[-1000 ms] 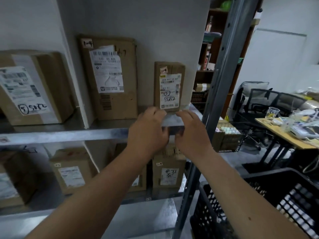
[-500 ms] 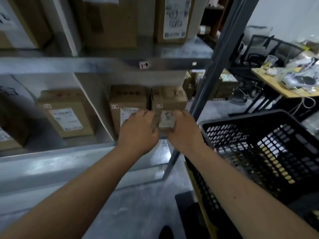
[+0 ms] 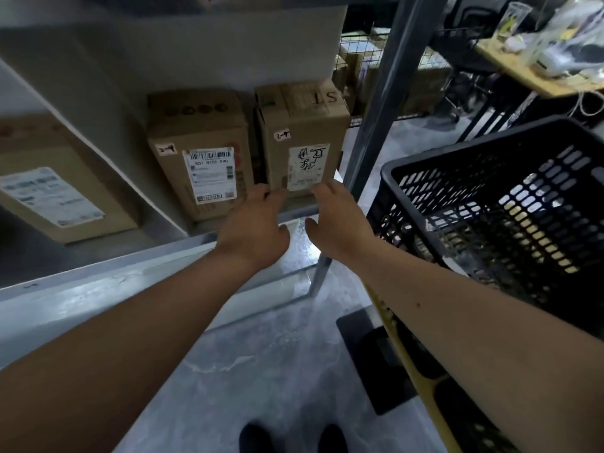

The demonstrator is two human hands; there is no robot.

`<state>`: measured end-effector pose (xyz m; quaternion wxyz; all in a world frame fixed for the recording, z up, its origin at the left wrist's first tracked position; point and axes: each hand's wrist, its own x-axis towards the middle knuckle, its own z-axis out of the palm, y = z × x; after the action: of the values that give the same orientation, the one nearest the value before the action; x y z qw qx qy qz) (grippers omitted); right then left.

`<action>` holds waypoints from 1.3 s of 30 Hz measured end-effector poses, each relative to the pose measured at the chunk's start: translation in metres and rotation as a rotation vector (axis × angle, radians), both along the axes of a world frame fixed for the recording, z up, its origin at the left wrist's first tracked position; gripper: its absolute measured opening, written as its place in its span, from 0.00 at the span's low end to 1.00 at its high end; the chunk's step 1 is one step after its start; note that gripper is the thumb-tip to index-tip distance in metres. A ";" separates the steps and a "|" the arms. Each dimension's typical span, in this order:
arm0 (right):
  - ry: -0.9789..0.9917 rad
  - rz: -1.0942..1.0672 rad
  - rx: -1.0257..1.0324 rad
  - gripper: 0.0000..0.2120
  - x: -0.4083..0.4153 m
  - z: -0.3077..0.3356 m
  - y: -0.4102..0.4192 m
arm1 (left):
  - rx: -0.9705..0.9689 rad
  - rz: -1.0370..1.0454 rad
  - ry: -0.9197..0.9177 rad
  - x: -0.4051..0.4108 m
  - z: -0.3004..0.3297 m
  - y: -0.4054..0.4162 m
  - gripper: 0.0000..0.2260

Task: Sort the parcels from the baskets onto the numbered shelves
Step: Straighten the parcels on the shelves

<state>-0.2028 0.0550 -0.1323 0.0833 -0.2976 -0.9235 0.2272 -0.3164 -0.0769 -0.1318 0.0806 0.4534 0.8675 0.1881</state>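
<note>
Left hand (image 3: 253, 228), right hand (image 3: 336, 220) at lower front of rightmost parcel (image 3: 302, 135) on shelf (image 3: 98, 273); black basket (image 3: 490, 197) right.

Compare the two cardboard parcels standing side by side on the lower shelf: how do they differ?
The left parcel carries a printed barcode label; the right parcel has a label scrawled over in black marker. Both hands reach to the right parcel's base; the left parcel stands untouched. Both are upright brown cartons, each with a small handwritten tag.
</note>
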 end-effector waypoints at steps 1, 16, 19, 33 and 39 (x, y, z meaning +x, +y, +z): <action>0.028 -0.007 -0.007 0.27 -0.004 -0.006 0.004 | 0.012 -0.002 0.012 -0.002 -0.005 0.005 0.30; 0.447 -0.126 -0.279 0.49 -0.036 -0.057 0.045 | 0.357 0.212 -0.076 -0.007 -0.062 0.060 0.30; 0.478 -0.097 -0.209 0.51 -0.042 -0.065 0.048 | 0.411 0.226 -0.102 -0.011 -0.069 0.068 0.30; 0.327 -0.095 -0.172 0.57 -0.054 -0.067 0.059 | 0.470 0.263 -0.145 -0.017 -0.077 0.076 0.35; 0.234 -0.076 -0.158 0.55 -0.051 -0.067 0.062 | 0.486 0.271 -0.128 -0.019 -0.072 0.079 0.30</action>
<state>-0.2536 0.1172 -0.1996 0.1754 -0.3097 -0.8747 0.3290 -0.3351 0.0026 -0.2042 -0.0019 0.3267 0.8427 0.4280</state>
